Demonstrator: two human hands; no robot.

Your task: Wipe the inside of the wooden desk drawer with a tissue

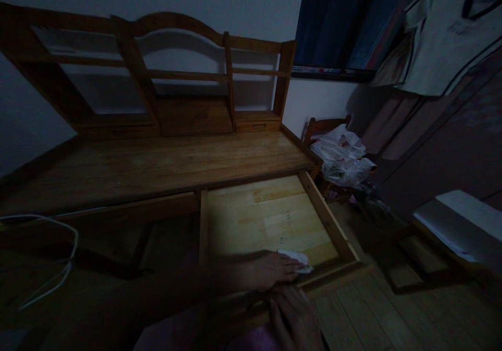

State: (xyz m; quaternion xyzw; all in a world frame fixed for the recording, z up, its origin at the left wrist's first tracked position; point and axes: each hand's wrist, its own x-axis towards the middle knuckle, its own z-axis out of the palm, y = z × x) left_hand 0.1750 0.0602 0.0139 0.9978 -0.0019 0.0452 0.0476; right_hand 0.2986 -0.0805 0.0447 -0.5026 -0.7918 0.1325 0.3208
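A wooden drawer [266, 220] is pulled out from the right side of the desk, and its pale bottom board shows small dark marks. Inside it, near the front right, my left hand [274, 270] presses a crumpled white cloth [294, 257] against the board; it holds the cloth under its fingers. My right hand [296, 314] is gripping the drawer's front panel [337, 280], with its fingers over the top edge, just below the left hand. The dim light hides some finger detail.
A wooden desk [188, 157] carries a hutch [192, 76] against the wall. White cable [74, 236] loops at left. Plastic bags [341, 152] lie on a chair [311, 126] to the right. Clothes [451, 37] hang by the window. A stool [415, 267] with white sheets stands at right.
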